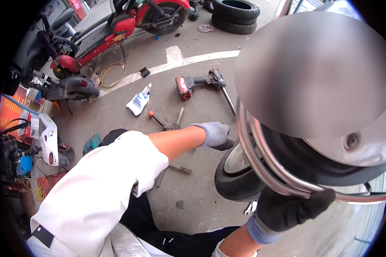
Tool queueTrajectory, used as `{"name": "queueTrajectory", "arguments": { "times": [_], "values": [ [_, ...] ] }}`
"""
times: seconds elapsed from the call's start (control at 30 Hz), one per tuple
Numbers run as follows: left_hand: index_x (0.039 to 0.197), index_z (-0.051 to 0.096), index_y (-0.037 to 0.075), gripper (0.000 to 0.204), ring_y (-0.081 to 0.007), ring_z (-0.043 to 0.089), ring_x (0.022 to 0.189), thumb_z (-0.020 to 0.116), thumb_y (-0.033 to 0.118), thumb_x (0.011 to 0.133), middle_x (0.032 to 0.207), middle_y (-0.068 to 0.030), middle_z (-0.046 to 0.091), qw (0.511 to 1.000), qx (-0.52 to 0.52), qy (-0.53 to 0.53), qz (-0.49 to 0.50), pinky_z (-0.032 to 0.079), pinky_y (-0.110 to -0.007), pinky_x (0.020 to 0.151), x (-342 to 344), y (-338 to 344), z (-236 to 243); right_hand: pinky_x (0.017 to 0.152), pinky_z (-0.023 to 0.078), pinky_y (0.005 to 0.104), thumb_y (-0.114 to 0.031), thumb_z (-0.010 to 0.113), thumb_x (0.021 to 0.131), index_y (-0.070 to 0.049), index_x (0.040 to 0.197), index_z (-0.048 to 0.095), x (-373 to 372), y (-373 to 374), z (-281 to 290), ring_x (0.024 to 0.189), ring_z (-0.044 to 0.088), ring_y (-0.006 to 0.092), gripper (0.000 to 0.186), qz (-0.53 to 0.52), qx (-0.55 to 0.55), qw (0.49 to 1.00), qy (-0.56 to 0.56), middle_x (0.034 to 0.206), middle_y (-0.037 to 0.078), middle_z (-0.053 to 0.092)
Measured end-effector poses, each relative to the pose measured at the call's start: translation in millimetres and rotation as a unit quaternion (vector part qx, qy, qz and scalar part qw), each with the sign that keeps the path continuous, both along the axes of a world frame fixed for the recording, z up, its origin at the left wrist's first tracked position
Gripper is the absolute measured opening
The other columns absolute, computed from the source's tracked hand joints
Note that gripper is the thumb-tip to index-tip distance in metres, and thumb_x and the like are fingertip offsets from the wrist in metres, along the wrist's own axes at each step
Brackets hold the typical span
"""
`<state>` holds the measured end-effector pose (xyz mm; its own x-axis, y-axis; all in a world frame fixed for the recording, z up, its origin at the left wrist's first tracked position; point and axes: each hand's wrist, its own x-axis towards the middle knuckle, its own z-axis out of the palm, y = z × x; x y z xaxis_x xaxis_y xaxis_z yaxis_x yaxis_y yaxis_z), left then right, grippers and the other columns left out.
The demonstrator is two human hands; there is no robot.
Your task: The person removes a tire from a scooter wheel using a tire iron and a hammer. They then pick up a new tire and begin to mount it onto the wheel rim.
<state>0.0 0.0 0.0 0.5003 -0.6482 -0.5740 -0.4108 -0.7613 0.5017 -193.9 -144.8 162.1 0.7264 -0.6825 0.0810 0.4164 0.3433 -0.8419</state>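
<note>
The right hand [287,210], in a dark work glove, is clenched around the chrome guard rail [261,167] that curves round the rear of a scooter body [364,150]. The grip closes on the lower run of the rail, near the lower right of the view.

The left hand [213,133], in a grey knit glove, reaches forward to the top of the rear tyre [236,182]. Its palm faces down and touches or hovers just over the tread; whether the fingers are closed on anything cannot be told. The tyre stands upright on the concrete floor [188,201], directly beneath the rail, with its silver hub showing.

On the floor beyond the left hand lie a red-handled tool [161,121], a red cordless impact wrench [199,82] with a long extension bar, and a white squeeze pouch [139,100]. A red electric scooter [116,30] and stacked tyres [236,15] stand well apart at the far edge.
</note>
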Motion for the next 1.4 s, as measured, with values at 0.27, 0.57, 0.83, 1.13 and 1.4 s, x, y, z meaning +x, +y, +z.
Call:
{"name": "queueTrajectory", "arguments": {
  "times": [0.27,0.57,0.83,1.13,1.4],
  "values": [
    [0.119,0.064,0.003,0.049,-0.0173,0.063,0.092,0.077,0.01,0.072,0.1,-0.008,0.068,0.819,-0.366,0.406,0.175,0.051,-0.031,0.081,20.2,-34.9,-54.4,0.092,0.056,0.0322,-0.017,0.067,0.093,0.005,0.122,0.057,54.8,-4.7,-3.7,0.107,0.067,0.0223,0.037,-0.087,-0.06,0.994,0.006,0.119,0.015,0.065],
    [0.104,0.069,0.006,0.036,-0.0143,0.062,0.082,0.08,0.014,0.071,0.088,-0.0045,0.067,0.816,-0.369,0.414,0.166,0.05,-0.03,0.073,26.1,-38.4,-25.9,0.094,0.055,0.0338,-0.021,0.065,0.093,0.004,0.124,0.055,71.8,-21.3,4.5,0.109,0.065,0.0235,0.041,-0.127,-0.095,0.987,0.02,0.122,0.015,0.064],
    [0.127,0.061,0.007,0.06,-0.0144,0.062,0.099,0.081,0.012,0.071,0.107,-0.0065,0.067,0.703,-0.481,0.444,0.279,0.05,-0.03,0.087,1.4,-54.3,-42.2,0.096,0.054,0.0353,-0.025,0.063,0.094,0.003,0.127,0.053,68.2,-28.4,8.1,0.111,0.064,0.0245,0.044,-0.131,-0.107,0.986,0.009,0.124,0.016,0.062],
    [0.124,0.065,0.012,0.059,-0.0188,0.064,0.104,0.089,0.02,0.071,0.112,-0.0068,0.071,0.825,-0.417,0.227,0.306,0.049,-0.034,0.093,3.4,-68.5,-43.2,0.098,0.053,0.0369,-0.029,0.061,0.094,0.002,0.13,0.051,49.3,-31.2,10.1,0.113,0.063,0.0257,0.048,-0.118,-0.102,0.988,-0.012,0.127,0.016,0.06],
    [0.13,0.063,0.008,0.06,-0.0135,0.06,0.111,0.081,0.006,0.072,0.118,-0.0043,0.069,0.799,-0.457,0.344,0.183,0.045,-0.03,0.101,26.3,-58.7,-81.1,0.1,0.052,0.0383,-0.033,0.058,0.095,0.001,0.132,0.049,41.4,-31.5,11.9,0.115,0.062,0.0267,0.051,-0.116,-0.082,0.99,-0.017,0.129,0.016,0.059]
  ]
}}
